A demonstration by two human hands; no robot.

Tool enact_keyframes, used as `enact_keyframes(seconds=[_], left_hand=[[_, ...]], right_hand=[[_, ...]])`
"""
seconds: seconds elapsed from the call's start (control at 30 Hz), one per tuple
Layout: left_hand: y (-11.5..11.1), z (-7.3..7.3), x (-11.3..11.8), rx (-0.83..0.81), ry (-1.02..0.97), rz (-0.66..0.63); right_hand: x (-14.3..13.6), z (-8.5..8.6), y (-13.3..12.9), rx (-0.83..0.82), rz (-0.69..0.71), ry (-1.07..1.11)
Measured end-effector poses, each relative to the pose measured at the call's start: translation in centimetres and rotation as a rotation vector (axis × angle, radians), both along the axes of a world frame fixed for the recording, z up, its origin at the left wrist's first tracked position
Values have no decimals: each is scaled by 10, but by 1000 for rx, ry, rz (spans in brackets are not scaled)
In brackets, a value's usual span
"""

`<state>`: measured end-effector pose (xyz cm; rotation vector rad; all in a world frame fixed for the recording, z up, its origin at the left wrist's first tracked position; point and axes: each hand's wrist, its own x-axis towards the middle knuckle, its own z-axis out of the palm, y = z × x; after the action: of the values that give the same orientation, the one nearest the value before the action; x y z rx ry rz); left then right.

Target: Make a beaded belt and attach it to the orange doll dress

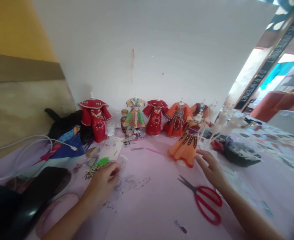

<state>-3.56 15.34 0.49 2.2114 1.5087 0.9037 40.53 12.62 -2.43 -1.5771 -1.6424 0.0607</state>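
Observation:
My left hand (pixel 105 180) is low over the table, its fingers curled together; what they hold, if anything, is hidden. Small dark beads (pixel 136 182) lie scattered beside it, and a green piece (pixel 103 162) with a heap of mixed beads (pixel 93 171) sits just behind. My right hand (pixel 212 170) has its fingers stretched out at the hem of an orange doll dress (pixel 185 146), which stands upright on a headless doll form. The fingertips seem to touch the skirt. Red-handled scissors (pixel 199 196) lie in front of that dress, blades pointing back left.
Several dressed doll forms, including a red one (pixel 96 120) and a green one (pixel 135 113), stand along the wall. A dark bowl (pixel 240 155) and white doll forms (pixel 227 121) are at right. A black object (pixel 44 186) and white cable (pixel 49 138) lie at left.

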Motion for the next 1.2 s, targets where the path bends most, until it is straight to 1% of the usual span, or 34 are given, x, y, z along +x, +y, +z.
enact_keyframes(seconds=[0.27, 0.43, 0.73, 1.2], left_hand=[[2, 0, -1, 14, 27, -26], [0, 0, -1, -12, 10, -9], [4, -7, -3, -47, 23, 9], [6, -7, -5, 12, 61, -18]], right_hand=[[-3, 2, -1, 3, 7, -3], [-3, 1, 0, 11, 9, -6], [-1, -2, 2, 31, 17, -1], [0, -6, 5, 38, 25, -4]])
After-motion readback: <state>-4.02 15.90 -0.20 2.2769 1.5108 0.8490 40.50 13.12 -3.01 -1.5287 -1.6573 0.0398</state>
